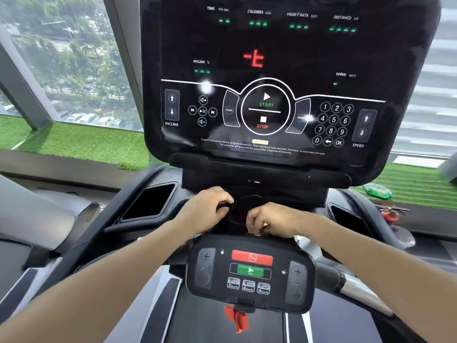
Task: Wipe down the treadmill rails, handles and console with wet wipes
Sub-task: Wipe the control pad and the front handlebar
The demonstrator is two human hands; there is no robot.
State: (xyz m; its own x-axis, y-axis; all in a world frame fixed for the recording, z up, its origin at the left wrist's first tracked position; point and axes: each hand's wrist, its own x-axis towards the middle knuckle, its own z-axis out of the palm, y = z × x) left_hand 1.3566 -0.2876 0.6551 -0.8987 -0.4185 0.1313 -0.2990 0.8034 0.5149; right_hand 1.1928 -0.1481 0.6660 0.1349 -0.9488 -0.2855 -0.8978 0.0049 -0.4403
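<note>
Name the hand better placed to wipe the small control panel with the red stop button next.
Right hand, probably: it sits just above the control panel; left hand is farther up. No wipe is visible.

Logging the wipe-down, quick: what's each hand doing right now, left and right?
Left hand: fingers curled on something dark below the console; what it is cannot be told.
Right hand: fingers curled, pinching downward; no wipe visible.

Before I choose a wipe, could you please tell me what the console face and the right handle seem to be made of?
Console face: probably glossy black plastic or glass, since it shows bright glare spots beside the printed buttons. Right handle: seemingly polished metal, bright and mirror-like, running out of a matte black sleeve that looks like rubber or plastic.
</note>
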